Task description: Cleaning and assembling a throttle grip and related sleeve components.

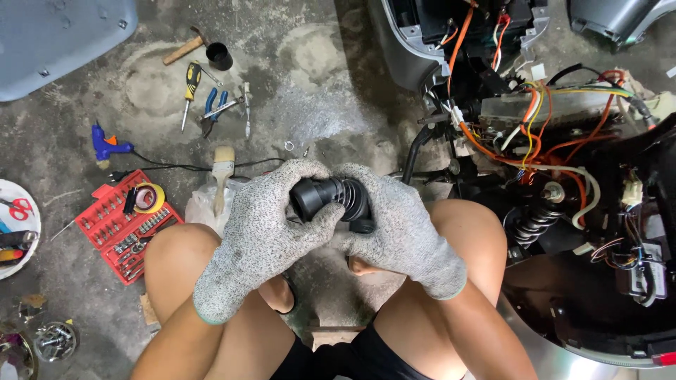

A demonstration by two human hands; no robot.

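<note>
Both my hands wear grey speckled knit gloves and close around a black ribbed rubber hose (329, 198) held above my bare knees. My left hand (264, 236) wraps the hose's open round end from the left, thumb across the front. My right hand (400, 229) grips the ribbed part from the right. Most of the hose is hidden by the gloves.
An opened scooter (563, 176) with orange wiring and a coil spring stands to the right. On the concrete floor to the left lie a red socket set (123, 225), yellow tape, a paintbrush (222, 176), a blue glue gun (105, 144), screwdrivers, pliers, a hammer (184, 48) and a black cup.
</note>
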